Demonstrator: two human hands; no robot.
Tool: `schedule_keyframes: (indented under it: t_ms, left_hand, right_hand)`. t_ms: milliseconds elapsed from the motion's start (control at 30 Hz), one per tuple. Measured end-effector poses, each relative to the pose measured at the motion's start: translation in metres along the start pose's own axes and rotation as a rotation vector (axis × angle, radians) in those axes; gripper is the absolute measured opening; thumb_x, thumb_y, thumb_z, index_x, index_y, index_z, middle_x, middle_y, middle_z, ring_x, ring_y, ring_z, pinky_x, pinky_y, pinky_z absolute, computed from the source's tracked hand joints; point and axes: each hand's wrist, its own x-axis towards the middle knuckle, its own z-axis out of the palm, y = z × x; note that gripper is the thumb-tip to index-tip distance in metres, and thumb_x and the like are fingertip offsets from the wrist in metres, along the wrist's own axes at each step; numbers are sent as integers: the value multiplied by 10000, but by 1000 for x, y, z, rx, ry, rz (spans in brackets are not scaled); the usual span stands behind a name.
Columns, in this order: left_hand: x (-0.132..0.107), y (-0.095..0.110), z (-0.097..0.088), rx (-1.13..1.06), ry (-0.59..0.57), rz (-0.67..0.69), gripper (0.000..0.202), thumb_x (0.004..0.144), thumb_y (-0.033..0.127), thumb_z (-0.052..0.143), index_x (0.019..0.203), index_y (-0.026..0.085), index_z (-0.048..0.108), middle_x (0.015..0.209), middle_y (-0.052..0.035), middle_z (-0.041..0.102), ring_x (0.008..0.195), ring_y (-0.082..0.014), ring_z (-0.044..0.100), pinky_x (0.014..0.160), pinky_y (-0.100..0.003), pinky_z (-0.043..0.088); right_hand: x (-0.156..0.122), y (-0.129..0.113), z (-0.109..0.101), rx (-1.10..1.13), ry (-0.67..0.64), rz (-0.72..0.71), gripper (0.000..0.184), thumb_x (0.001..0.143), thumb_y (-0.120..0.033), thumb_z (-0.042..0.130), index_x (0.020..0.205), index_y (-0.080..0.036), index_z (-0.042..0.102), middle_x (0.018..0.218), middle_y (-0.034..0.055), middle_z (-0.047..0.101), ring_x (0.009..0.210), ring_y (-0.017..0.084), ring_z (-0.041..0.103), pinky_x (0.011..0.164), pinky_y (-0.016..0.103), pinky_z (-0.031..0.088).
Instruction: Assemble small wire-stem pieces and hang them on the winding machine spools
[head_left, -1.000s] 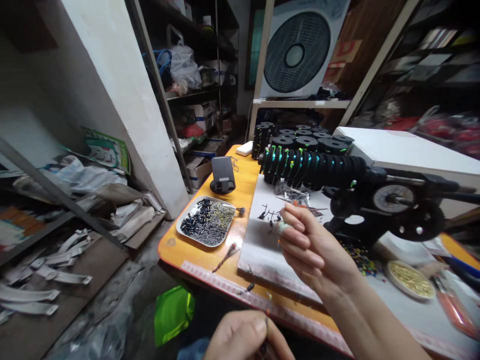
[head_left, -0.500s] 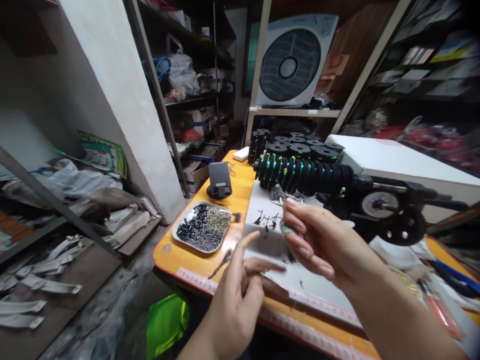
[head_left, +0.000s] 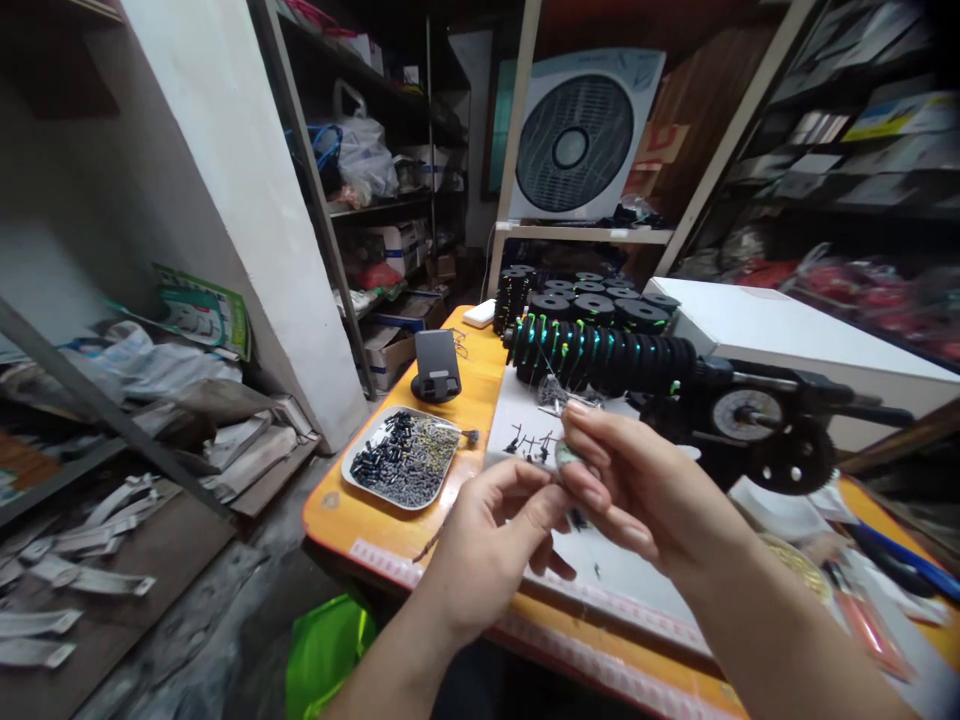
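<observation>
My right hand (head_left: 645, 480) is closed, its thumb and forefinger pinching a thin silvery metal rod (head_left: 552, 410). Pale green wrapping (head_left: 567, 458) shows at one of its fingers. Against it, my left hand (head_left: 502, 530) is closed in a pinch; whatever lies between those fingertips is hidden. Both hands hover over a white board (head_left: 637, 575). Small dark pieces with thin stems (head_left: 529, 445) lie on the board just beyond. Behind the hands, a row of black spools (head_left: 600, 350) wound with green line sits on a shaft with a dial.
A white tray (head_left: 346, 468) of small black, grey and yellow parts stands left on the orange table (head_left: 322, 515). Behind it is a dark phone stand (head_left: 437, 365). More black spools (head_left: 592, 300), a large white box (head_left: 795, 320) and a box fan (head_left: 574, 145) are at the back.
My left hand has closed from spread fingers into a pinch and moved up right to meet my right hand. The right hand keeps its pinch with little movement.
</observation>
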Motion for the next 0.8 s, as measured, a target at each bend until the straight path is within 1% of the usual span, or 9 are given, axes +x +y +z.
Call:
schedule_keyframes:
  t_ms: [67,133,200,300,400,500,600,700,800]
  left_hand:
    - [-1,1,-2,-1,-16,-6,321,924,434,539,826,130,562,641,38,556,407,-26,466,533,-223,518]
    - [-1,4,-5,8,-39,-10,336,951,464,469,902,144,558,579,24,600,367,-52,502,475,-205,472]
    - [0,7,-7,34,-61,-26,320,954,475,453,969,166,532,533,18,618,347,-86,532,401,-183,404]
    - [1,12,-7,107,-60,-43,271,935,450,505,887,183,508,568,29,616,327,-76,514,351,-167,364]
    - [1,13,-4,72,-47,-5,283,899,413,580,769,171,510,630,20,616,386,-67,530,393,-177,417]
    - [0,7,-3,-75,-56,5,264,855,361,641,728,163,523,573,-3,649,469,-100,589,513,-215,482]
    - [-5,-6,-5,-147,-60,-21,229,848,332,616,724,168,513,523,-3,669,456,-115,615,565,-246,506]
    - [-15,-20,-7,-262,-56,-78,211,855,304,593,724,170,496,521,-10,697,449,-127,652,570,-255,530]
    - [-27,-29,-7,-406,-51,-126,213,843,299,621,727,154,517,532,-34,725,472,-141,688,559,-242,545]
  right_hand:
    - [1,0,-1,3,2,22,433,837,-397,634,531,-166,432,419,-16,565,208,26,385,224,75,233]
    - [1,0,-2,5,6,40,418,823,-391,645,535,-168,441,412,-21,561,205,33,387,217,78,222]
    - [2,-1,-3,5,9,51,408,829,-383,642,540,-165,453,417,-21,566,205,34,393,219,78,230]
    - [2,0,-2,20,6,52,413,846,-380,630,539,-161,460,426,-8,578,210,36,401,219,79,236]
    - [3,5,-1,60,2,56,424,849,-373,618,521,-162,454,412,2,574,209,42,400,215,86,247]
    - [4,11,0,130,26,59,396,829,-364,626,536,-173,440,387,-30,538,195,29,343,210,88,241]
    - [7,15,0,204,59,48,387,800,-344,647,551,-186,397,388,-57,506,201,8,293,216,73,222]
    - [10,18,0,253,74,40,388,786,-319,651,546,-194,373,391,-61,490,209,6,271,208,76,212]
    - [12,20,-1,278,81,38,376,793,-303,639,546,-195,376,394,-66,480,209,5,246,199,81,197]
